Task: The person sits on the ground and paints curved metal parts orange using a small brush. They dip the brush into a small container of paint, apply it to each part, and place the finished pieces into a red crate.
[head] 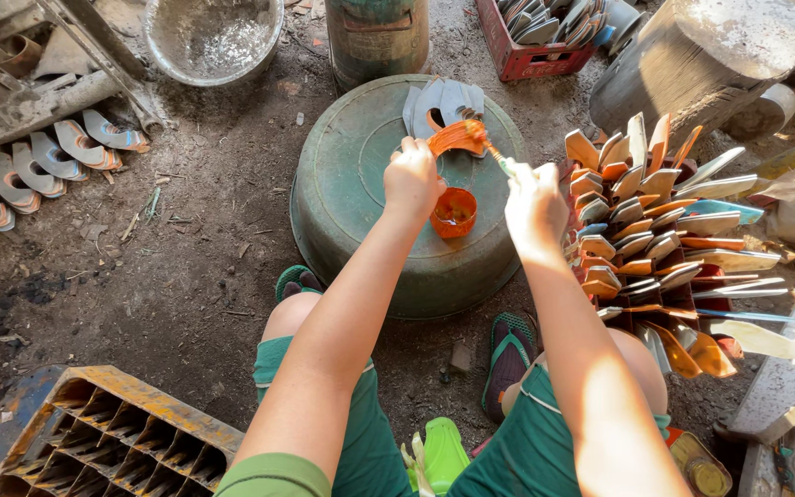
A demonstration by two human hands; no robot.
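Head view: at centre frame, the left hand (pixel 413 178) has its fingers curled around a curved metal blade (pixel 455 136), coated orange, over an upturned green tub (pixel 351 175). The right hand (pixel 533 203) pinches a brush (pixel 492 151) touching the blade. An orange paint cup (pixel 454 213) sits between the hands.
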